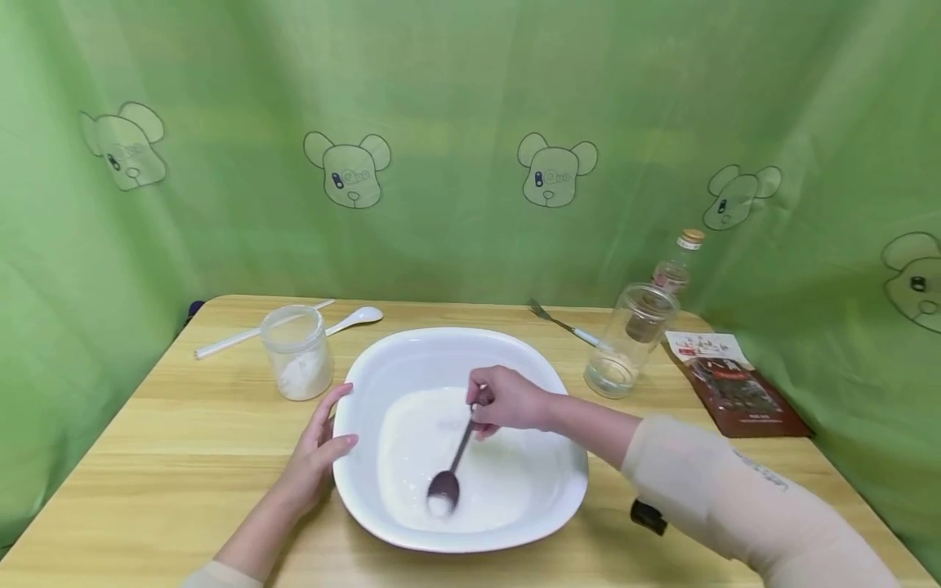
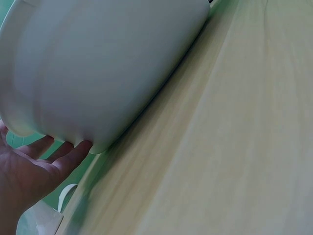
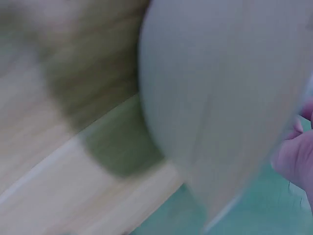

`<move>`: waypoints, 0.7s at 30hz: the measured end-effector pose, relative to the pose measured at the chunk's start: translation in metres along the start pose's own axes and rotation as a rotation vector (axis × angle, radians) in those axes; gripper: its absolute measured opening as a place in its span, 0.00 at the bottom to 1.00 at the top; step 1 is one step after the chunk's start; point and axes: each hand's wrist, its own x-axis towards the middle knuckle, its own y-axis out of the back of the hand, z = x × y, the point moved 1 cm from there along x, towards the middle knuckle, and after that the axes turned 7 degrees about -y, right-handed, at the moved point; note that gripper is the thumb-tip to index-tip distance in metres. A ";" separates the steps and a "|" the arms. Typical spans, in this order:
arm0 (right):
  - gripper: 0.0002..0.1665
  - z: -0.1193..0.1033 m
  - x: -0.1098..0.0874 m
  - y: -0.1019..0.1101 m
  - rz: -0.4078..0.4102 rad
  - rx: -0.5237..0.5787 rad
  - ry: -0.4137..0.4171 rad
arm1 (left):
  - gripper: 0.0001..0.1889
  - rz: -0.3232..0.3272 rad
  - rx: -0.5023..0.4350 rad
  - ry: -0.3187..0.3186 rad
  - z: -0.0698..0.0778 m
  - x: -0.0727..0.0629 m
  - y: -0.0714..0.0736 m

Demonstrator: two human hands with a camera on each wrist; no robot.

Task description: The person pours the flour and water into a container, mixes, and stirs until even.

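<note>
A white basin [image 1: 459, 542] holds a pool of white liquid [image 1: 412, 433]. My left hand [image 1: 316, 457] steadies its left side, thumb over the rim and fingers against the outer wall; in the left wrist view those fingers [image 2: 73, 156] lie along the outside. My right hand [image 1: 507, 400] is over the basin and pinches the upper handle of a dark brown spoon [image 1: 463, 447]. The spoon slants down to the near left, its head at the white liquid with some white in it. In the right wrist view the basin's outer wall [image 3: 220, 98] hides most of that hand.
Left of the basin stands a jar of white powder [image 1: 297, 355], with a white spoon [image 1: 356, 318] and a white stick [image 1: 228, 343] behind it. On the right are a fork [image 1: 562, 324], a glass jar [image 1: 625, 351], a bottle [image 1: 672, 269] and a brown packet [image 1: 742, 392]. Green curtains surround the table.
</note>
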 end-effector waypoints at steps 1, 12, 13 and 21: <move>0.06 0.003 -0.003 0.006 0.028 -0.015 -0.022 | 0.32 0.001 0.003 0.001 0.000 0.000 0.000; 0.08 0.013 0.007 0.030 0.251 0.000 0.003 | 0.32 -0.012 -0.010 0.005 0.000 -0.001 0.000; 0.07 0.011 0.006 0.026 0.220 -0.011 0.017 | 0.32 -0.015 -0.009 0.004 0.000 -0.001 0.000; 0.05 0.010 -0.015 0.033 0.104 -0.086 -0.049 | 0.32 -0.014 -0.004 -0.007 0.001 0.000 0.001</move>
